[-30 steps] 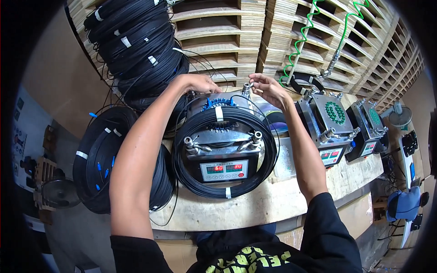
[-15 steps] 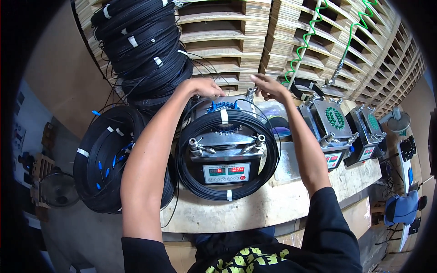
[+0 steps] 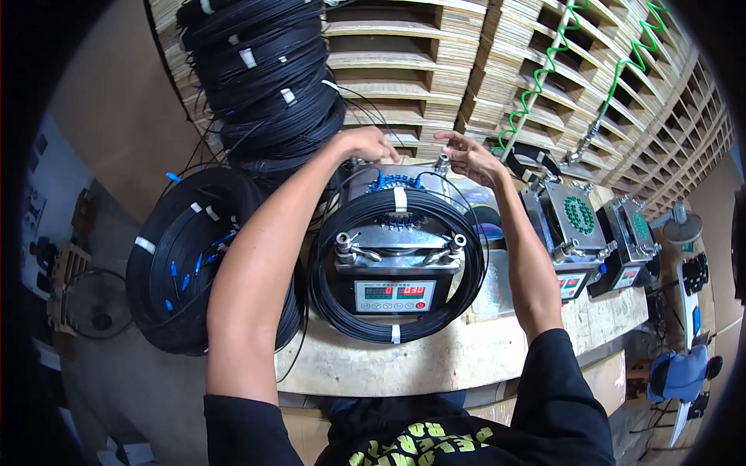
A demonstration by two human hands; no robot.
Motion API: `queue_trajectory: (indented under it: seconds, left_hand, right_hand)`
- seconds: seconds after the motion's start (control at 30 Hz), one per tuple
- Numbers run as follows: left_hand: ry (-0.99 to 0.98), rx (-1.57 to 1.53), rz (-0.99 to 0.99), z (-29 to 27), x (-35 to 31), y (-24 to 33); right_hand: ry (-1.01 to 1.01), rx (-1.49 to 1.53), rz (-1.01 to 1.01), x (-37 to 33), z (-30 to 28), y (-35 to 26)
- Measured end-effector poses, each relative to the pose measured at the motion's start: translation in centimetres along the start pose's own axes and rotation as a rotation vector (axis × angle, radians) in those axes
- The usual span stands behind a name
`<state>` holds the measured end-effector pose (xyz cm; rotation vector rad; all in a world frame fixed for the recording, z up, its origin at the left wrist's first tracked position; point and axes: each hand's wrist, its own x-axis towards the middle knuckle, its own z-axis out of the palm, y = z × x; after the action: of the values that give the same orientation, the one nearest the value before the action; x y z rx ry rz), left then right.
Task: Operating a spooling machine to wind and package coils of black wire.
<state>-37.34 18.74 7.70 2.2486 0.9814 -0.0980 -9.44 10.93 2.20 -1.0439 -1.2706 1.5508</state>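
Observation:
My left hand (image 3: 368,144) is over the back left of a metal polishing machine (image 3: 400,260), its fingers loosely bent downward with nothing visible in them. Across from it, my right hand (image 3: 471,159) is beside the back right metal post (image 3: 443,162), fingers apart and empty. Blue connectors (image 3: 382,182) ring the machine's top plate. A coil of black cable (image 3: 474,272), tied with white bands, hangs around the machine's front and encircles its lit display panel (image 3: 394,296). Knurled knobs (image 3: 344,245) stand at the front corners.
Black cable coils (image 3: 268,85) are stacked high at the back left, with a looser coil (image 3: 144,295) with blue connectors in front. Two similar machines (image 3: 571,213) stand to the right. Wooden pallets (image 3: 381,54) and green coiled air hoses (image 3: 536,78) rise behind. A person (image 3: 684,369) sits far right.
The view has shifted, so the bench appears further right. My right hand's fingers have bent more, and my left hand's fingers have lifted a little. The red digits on the display differ.

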Motion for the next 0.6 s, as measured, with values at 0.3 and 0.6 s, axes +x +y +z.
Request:
queue_trajectory:
  seconds: [0.3, 0.6]
  left_hand:
    - [0.558, -0.640, -0.185, 2.7, 2.5, -5.9]
    - [1.038, -1.614, -0.167, 6.1, 3.3, -5.2]
  right_hand:
    - [0.341, -0.188, -0.043, -5.4, 4.8, 1.1]
    - [0.427, -0.242, -0.059, -6.9, 3.7, 2.0]
